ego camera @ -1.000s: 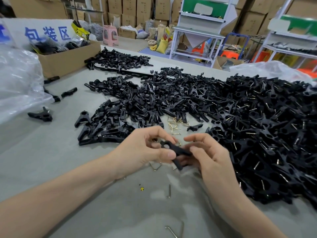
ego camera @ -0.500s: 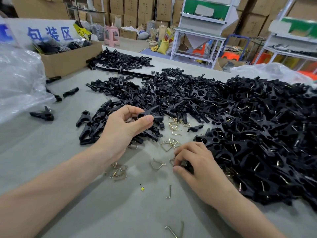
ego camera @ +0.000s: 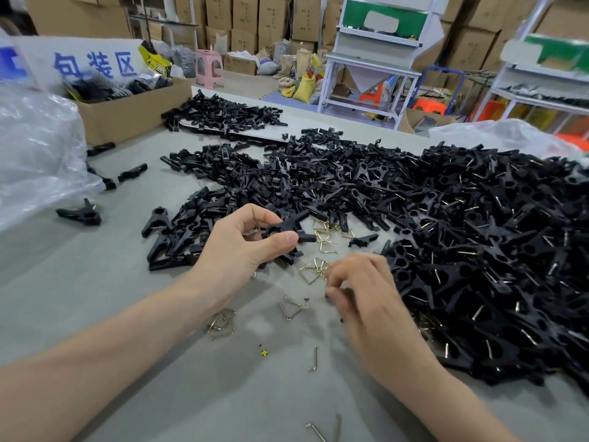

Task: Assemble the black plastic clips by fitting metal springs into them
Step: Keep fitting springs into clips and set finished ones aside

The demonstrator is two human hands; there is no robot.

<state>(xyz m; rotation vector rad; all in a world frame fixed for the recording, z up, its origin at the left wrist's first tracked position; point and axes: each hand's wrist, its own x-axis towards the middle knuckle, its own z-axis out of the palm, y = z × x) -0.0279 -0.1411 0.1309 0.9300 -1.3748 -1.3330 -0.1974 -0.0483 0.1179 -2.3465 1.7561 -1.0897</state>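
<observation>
a grey table [ego camera: 95,282] in a box-lined storeroom is heaped with black clips [ego camera: 478,250]. by the right hand [ego camera: 366,291], curled and blurred so its hold cannot be told, one spring should be teased singly from the loose springs [ego camera: 314,269] beside it. one clip [ego camera: 288,229] is pinched by the thumb and fingers of the left hand [ego camera: 239,250], just above them.

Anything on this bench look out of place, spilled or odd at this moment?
One thing: a tiny yellow-and-black speck lies on the grey table near the loose springs, matching neither clips nor springs; too small to identify. A few stray clips lie apart by the plastic bag. Nothing looks damaged.
</observation>
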